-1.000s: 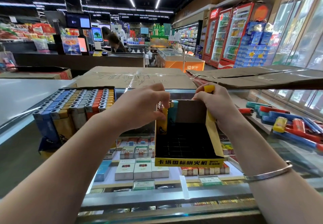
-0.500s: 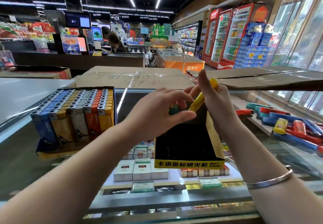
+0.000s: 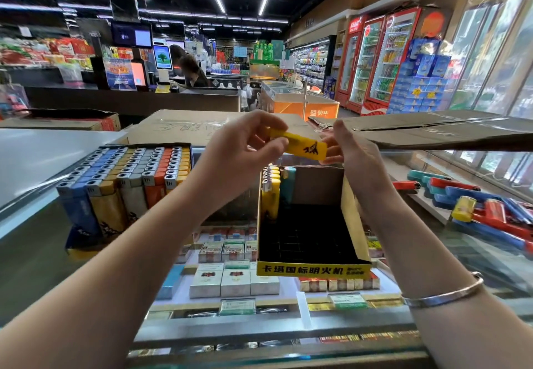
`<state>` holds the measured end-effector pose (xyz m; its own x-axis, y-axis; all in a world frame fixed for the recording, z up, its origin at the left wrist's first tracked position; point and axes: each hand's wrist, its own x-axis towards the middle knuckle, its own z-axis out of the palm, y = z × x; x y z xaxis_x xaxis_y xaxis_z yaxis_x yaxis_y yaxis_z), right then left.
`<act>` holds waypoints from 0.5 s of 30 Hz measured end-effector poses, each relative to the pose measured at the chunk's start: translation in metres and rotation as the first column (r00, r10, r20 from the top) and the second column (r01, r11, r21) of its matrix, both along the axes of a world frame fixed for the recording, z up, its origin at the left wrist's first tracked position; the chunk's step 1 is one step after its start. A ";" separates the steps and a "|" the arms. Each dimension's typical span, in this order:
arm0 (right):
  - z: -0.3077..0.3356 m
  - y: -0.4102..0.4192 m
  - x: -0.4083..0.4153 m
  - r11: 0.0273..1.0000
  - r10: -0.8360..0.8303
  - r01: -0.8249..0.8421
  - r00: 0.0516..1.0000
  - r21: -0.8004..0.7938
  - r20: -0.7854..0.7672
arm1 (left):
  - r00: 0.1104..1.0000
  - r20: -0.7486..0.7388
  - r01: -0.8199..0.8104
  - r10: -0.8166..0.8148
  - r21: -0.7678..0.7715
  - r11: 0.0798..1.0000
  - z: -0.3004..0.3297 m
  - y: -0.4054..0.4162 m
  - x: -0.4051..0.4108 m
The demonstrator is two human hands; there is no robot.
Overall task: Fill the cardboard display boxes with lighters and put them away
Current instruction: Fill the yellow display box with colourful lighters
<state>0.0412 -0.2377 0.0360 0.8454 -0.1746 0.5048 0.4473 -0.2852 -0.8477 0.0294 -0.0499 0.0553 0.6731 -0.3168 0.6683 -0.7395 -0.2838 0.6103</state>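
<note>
On the glass worktop (image 3: 476,267) in front of us sit the big things first: a full display box (image 3: 127,184) to our left, packed tight with upright lighters in blue, yellow, grey and orange rows, and the yellow display box (image 3: 313,269) we are filling, straight ahead, its black grid of slots nearly all bare. Only the far left corner holds a short row of yellow lighters (image 3: 270,184) with one teal lighter (image 3: 288,182) just beside them (we judge the filling has barely begun). To our right lies a loose heap of lighters (image 3: 490,210), red, blue and yellow, near enough to draw from.

Above the box's far edge, our left hand (image 3: 239,161) and right hand (image 3: 357,161) each pinch one end of a single yellow lighter (image 3: 302,145), held roughly level between them. We guess it is held so in order to turn it upright, metal head up, before it drops into the next free slot beside the row.
</note>
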 end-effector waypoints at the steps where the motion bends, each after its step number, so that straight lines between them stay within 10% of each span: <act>1: -0.001 -0.002 0.002 1.000 -0.019 0.018 0.999 -0.009 -0.034 | 1.000 -0.013 0.003 -0.002 0.016 1.000 0.002 0.003 0.000; 15: -0.004 -0.010 0.009 0.996 -0.056 0.041 0.979 -0.079 -0.197 | 0.889 -0.451 0.319 -0.083 0.478 0.818 0.011 0.030 0.007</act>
